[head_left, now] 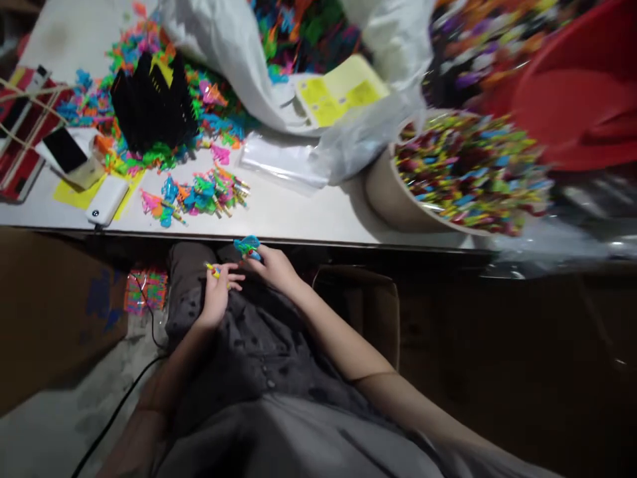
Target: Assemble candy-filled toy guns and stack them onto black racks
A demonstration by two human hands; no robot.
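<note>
Over my lap, my left hand [217, 292] pinches a thin yellow pencil [213, 270] by the thumb, its other fingers pointing toward the right hand. A small gap away, my right hand [275, 267] is closed on a blue-and-green plastic pencil topper [247, 245]; whether a pencil is in it I cannot make out. Just beyond the hands, a small pile of short pencils with bright toppers [204, 194] lies near the table's front edge. Behind it spreads a larger heap of loose coloured toppers [159, 159].
On the white table [308, 216] stand a black slotted basket [154, 106], a white power bank [107, 199], a phone [64, 149] and clear plastic bags [283, 159]. A full tub [393, 192] of small colourful pieces is at right, beside a red basin [577, 93]. A cardboard box [54, 318] is at left.
</note>
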